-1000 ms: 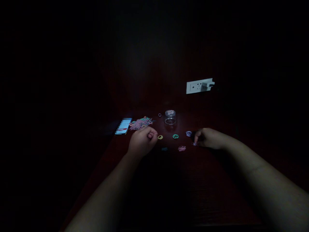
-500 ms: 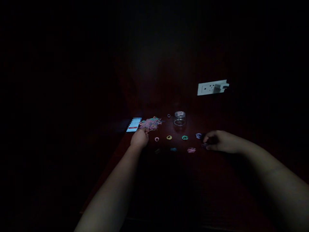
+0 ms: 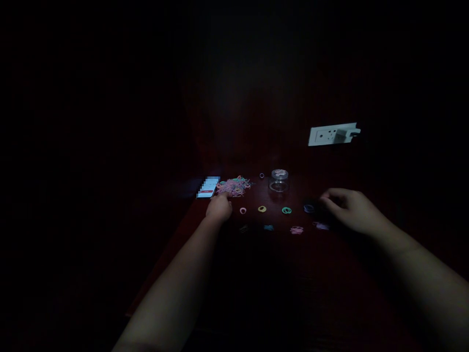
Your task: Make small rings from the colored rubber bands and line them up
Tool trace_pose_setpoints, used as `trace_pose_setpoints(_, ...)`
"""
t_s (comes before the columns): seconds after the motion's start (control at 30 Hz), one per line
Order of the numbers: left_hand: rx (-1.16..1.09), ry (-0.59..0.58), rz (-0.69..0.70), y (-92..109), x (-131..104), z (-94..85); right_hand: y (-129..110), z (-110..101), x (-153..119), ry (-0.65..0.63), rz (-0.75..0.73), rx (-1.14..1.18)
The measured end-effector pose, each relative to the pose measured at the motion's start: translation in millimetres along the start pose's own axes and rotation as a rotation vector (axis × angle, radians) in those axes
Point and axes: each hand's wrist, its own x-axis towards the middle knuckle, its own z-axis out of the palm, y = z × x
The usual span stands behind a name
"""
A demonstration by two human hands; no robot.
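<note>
My left hand (image 3: 219, 208) rests at the near edge of a loose heap of small coloured rubber bands (image 3: 234, 187). Its fingers are curled, and whatever they might hold is hidden. My right hand (image 3: 346, 208) hovers above the right end of the sorted bands, thumb and forefinger tips drawn together; I cannot make out anything between them. Below it lie purple bands (image 3: 322, 226) and blue-violet bands (image 3: 309, 209). To their left are green bands (image 3: 286, 210), yellow bands (image 3: 262, 209), a pink band (image 3: 243, 210), pink bands (image 3: 296, 230) and teal bands (image 3: 268, 228).
A lidded clear jar (image 3: 279, 183) stands behind the rows, with a single small band (image 3: 261, 175) to its left. A lit phone (image 3: 208, 187) lies left of the heap. On the wall is a socket plate (image 3: 331, 134) with a plug. The room is very dark.
My right hand has risen and moved away from the purple bands, which now show on the table. My left hand stays by the heap. The whole view has shifted slightly.
</note>
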Motion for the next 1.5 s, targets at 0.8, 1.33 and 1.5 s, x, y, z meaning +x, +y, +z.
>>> trace_pose_setpoints(0.8, 0.018, -0.024, -0.118, -0.8, 3.8, -3.6, -3.1, 5.0, -2.3, 0.142, -0.003, 0.019)
trace_pose_setpoints(1.33, -0.004, 0.015, -0.111, 7.9, 2.3, -2.9, -1.3, 11.2, -1.7, 0.094, -0.061, 0.055)
trace_pose_setpoints(1.5, -0.039, 0.045, -0.079, 11.2, 0.1, -3.8, 1.2, 13.0, -2.1, 0.080, -0.059, 0.069)
